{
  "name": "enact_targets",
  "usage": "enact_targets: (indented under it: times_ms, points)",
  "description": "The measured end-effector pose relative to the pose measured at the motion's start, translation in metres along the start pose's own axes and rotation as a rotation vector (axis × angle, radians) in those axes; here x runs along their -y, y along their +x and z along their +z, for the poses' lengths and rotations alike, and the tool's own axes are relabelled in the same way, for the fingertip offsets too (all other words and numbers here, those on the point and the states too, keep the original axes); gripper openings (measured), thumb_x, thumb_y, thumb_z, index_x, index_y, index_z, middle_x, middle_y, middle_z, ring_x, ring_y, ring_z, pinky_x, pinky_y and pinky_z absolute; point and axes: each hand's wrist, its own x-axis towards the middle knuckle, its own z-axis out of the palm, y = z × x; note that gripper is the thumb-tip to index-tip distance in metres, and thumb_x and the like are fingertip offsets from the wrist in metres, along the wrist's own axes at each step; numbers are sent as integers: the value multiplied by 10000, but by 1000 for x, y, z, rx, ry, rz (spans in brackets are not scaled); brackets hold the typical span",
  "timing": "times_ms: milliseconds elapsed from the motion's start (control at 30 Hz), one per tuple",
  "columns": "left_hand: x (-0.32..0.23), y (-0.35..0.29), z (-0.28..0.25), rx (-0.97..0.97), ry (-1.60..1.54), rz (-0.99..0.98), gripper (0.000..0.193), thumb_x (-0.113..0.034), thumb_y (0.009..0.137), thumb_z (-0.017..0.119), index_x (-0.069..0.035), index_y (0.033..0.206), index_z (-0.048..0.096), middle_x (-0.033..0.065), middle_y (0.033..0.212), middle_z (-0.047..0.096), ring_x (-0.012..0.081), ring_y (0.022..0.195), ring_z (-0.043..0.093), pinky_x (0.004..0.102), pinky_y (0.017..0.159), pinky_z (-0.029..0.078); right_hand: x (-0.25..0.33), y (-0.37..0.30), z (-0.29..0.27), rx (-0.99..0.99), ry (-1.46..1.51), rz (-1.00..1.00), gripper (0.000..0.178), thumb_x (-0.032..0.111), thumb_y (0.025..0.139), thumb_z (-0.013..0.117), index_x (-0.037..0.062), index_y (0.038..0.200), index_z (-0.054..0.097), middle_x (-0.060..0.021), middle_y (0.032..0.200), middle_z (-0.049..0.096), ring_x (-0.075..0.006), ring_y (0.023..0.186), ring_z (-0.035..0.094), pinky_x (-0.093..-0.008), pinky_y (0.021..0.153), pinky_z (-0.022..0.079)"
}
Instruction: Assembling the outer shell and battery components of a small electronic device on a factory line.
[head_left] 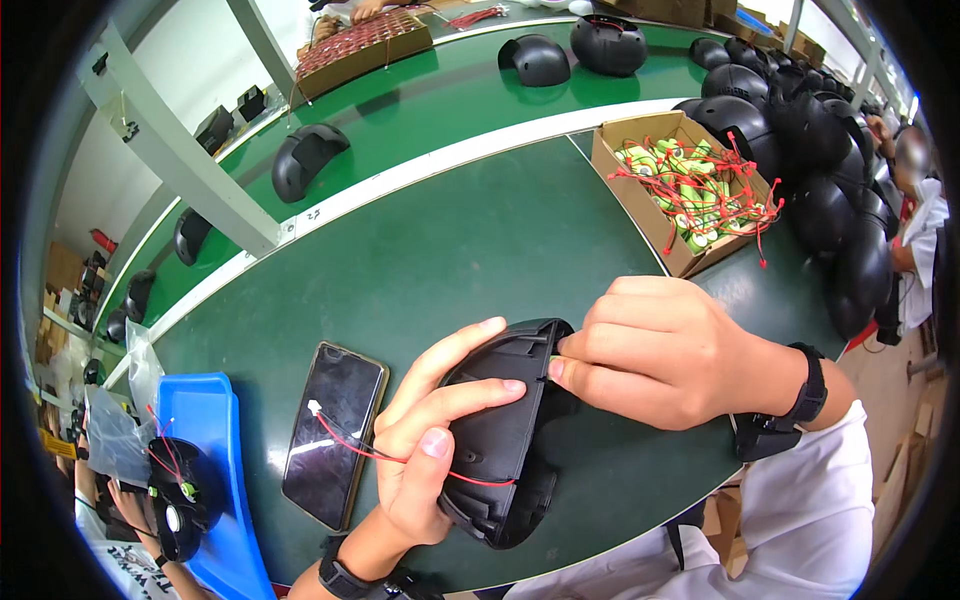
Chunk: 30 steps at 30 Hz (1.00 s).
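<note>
- Here, the left hand [425,455] is curled around a black shell [505,430], thumb and fingers clamped on its outer curved side, holding it on edge just above the green surface [440,250].
- The right hand [660,350] is nearly closed, fingertips pinched together and pressed into the shell's upper rim; something small and green shows at the fingertips, too small to make out.
- A red wire [400,458] runs from the shell, under the left thumb, to a white plug [315,408] lying over a phone [333,433].
- The phone lies flat on the surface, just left of the left hand, screen up.
- A blue tray [215,440] sits at the lower left edge, with a black part and red wires beside it.
- A carton [620,165] of green cells with red leads stands up right, well apart from the hands.
- More black shells [830,190] are heaped to the right of the carton; single ones [305,155] lie along the green belt beyond the white strip.
- Another person's sleeve [925,225] shows at the far right.
</note>
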Motion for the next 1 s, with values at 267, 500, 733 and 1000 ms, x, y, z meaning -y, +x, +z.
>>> enact_targets:
  times_ms: [267, 500, 733, 1000]
  points:
    - [0, -2, 1, 42, 9, 33, 493, -295, 937, 341, 58, 1055, 664, 314, 1301, 486, 388, 1150, 540, 449, 1005, 391, -7, 9, -28, 161, 230, 301, 424, 212, 727, 789, 22, 1066, 618, -94, 1008, 631, -231, 881, 617, -378, 748, 490]
    - [0, 0, 0, 126, 13, 101, 481, -266, 945, 341, 77, 1030, 667, 322, 1283, 496, 426, 1162, 528, 465, 1010, 391, -17, -10, -6, 194, 863, 426, 510, 120, 749, 758, 5, 1215, 585, -166, 1115, 653, -309, 1004, 645, -366, 852, 519]
    - [-6, 3, 4, 129, 72, 90, 499, -291, 958, 336, 76, 1019, 668, 315, 1277, 505, 435, 1176, 519, 470, 1000, 400, -12, -17, -5, 143, 825, 508, 503, 162, 734, 785, 18, 1185, 615, -156, 1113, 657, -298, 998, 651, -352, 837, 532]
    - [24, -6, 8, -192, -349, -180, 536, -337, 971, 279, 60, 1218, 541, 252, 1368, 449, 327, 1275, 437, 413, 1092, 305, 3, -2, -7, -20, 169, 198, 418, 211, 656, 763, 97, 1026, 604, -52, 1053, 561, -275, 1031, 537, -437, 885, 400]
